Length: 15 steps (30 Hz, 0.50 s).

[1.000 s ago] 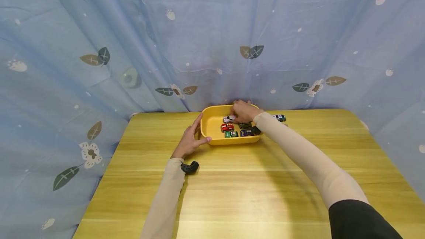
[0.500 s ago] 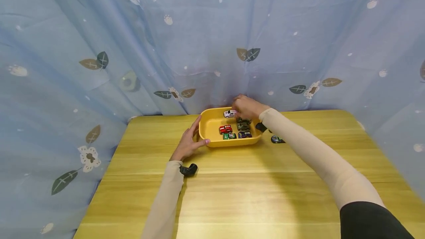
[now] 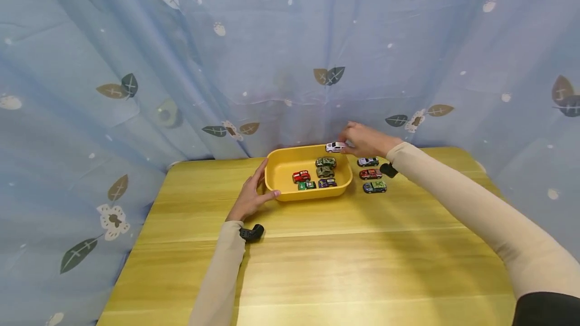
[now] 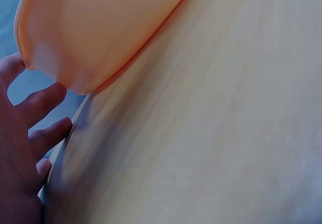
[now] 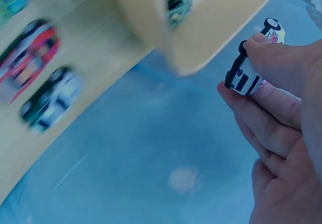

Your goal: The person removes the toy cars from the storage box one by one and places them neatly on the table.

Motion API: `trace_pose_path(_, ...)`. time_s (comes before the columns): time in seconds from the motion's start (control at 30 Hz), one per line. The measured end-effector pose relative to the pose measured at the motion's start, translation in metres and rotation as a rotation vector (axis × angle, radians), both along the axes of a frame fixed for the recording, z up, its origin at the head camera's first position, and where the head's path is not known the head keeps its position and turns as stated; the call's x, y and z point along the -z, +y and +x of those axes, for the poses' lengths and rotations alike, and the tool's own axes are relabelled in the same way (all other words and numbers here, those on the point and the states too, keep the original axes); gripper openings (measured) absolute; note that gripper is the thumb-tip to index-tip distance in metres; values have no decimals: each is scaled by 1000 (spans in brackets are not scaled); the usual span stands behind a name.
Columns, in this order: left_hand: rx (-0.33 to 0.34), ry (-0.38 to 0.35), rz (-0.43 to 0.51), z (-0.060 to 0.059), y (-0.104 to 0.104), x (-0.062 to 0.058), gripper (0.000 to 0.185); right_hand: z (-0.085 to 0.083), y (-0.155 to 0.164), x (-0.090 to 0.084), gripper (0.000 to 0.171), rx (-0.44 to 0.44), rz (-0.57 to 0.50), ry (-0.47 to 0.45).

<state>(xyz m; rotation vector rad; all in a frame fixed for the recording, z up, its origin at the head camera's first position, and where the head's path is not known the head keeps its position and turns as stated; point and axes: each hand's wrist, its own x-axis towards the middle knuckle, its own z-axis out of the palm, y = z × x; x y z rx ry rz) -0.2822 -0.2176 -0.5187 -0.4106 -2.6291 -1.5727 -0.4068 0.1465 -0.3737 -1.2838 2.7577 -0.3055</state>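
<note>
A white toy car (image 3: pixel 335 147) in the right hand (image 3: pixel 366 138) at the far rim of a yellow tray (image 3: pixel 312 195)

The right hand, reaching in from the right, has thumb and fingers clamped on the white toy car. The car is held aloft near the tray's far right corner; the right wrist view shows a gap between car and rim. The left hand (image 3: pixel 249 196) lies at the tray's left end, its fingers spread apart against the end wall and its thumb at the near left corner.

Five cars rest in the tray, all in its middle and right part. On the right, from far to near, are a dark camouflage car (image 3: pixel 325 162), an olive camouflage car (image 3: pixel 324 172) and a purple car (image 3: pixel 327 183). To their left lie a red car (image 3: pixel 301 177) and, nearer, a green car (image 3: pixel 307 185).

Three further cars form a column on the desk (image 3: pixel 299 265), just right of the tray: a white-and-dark car (image 3: pixel 368 162) farthest, a red racing car (image 3: pixel 370 174) in the middle, a blue-and-green car (image 3: pixel 374 186) nearest. Both sleeves are beige, and a black device (image 3: pixel 251 233) shows at the left wrist. A blue curtain (image 3: pixel 281 54) printed with leaves hangs behind the desk.
</note>
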Motion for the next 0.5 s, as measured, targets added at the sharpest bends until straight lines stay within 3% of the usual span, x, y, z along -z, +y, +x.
trace_pose_path(0.13, -17, -2, -19, 0, -4, -2, 105, 1, 25, -6, 17, 20, 12, 44)
trace_pose_path(0.27, -28, 2, -32, -5, -6, 3, 105, 2, 50, -9, 18, 88, 54, 37)
trace_pose_path(0.5, -10, -6, -10, -5, 0, 8, 107, 5, 97, 2, 17, 101, 83, 53)
